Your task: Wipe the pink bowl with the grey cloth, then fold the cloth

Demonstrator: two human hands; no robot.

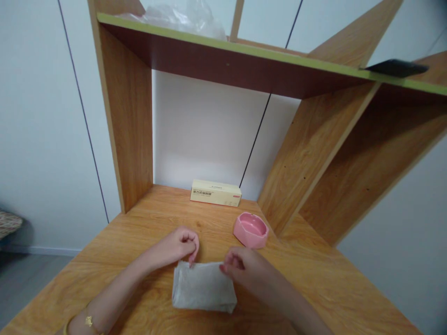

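Observation:
A folded grey cloth (204,287) lies on the wooden desk in front of me, a neat rectangle with layers showing at its left side. My left hand (184,245) is curled, its fingertips pinching the far edge of the cloth near the left corner. At the far right corner, my right hand (240,264) is closed too, thumb and fingers together on the cloth's edge. A gold bracelet (89,321) circles my left wrist. Just beyond the right hand stands a pink faceted bowl (252,230), which looks like an ashtray.
Against the back wall lies a cream cling film box (215,193). Upright wooden panels (127,121) frame the desk (167,211), with a green-edged shelf (223,60) above. Clear plastic (188,18) and a dark flat object (398,68) rest on that shelf.

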